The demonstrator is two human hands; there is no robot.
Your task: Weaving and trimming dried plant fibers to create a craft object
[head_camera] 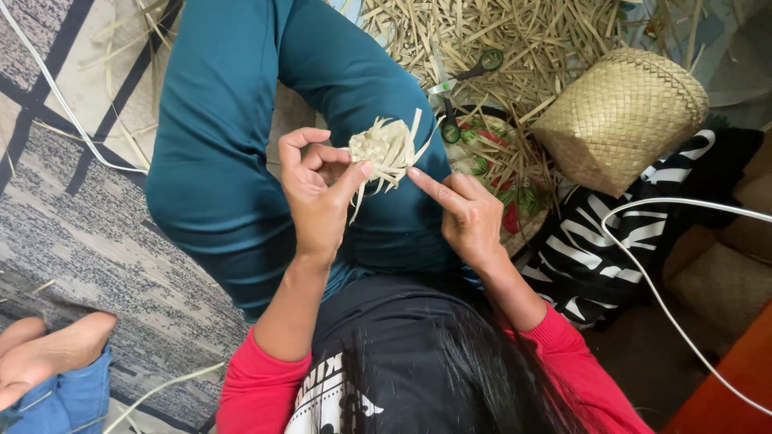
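A small woven piece of pale straw strips [388,150] with loose ends sticking out is held over my teal-clad knees. My left hand [318,193] pinches its left edge between thumb and fingers. My right hand [462,215] is just right of it, the forefinger stretched out and touching the piece's lower right edge.
A pile of cut straw strips [515,40] lies ahead with green-handled scissors [474,66] on it. A woven straw basket [619,116] lies tipped at the right, above a black-and-white cloth [595,249]. A white cable [667,305] runs at the right. Another person's bare foot [48,354] rests at lower left on the rug.
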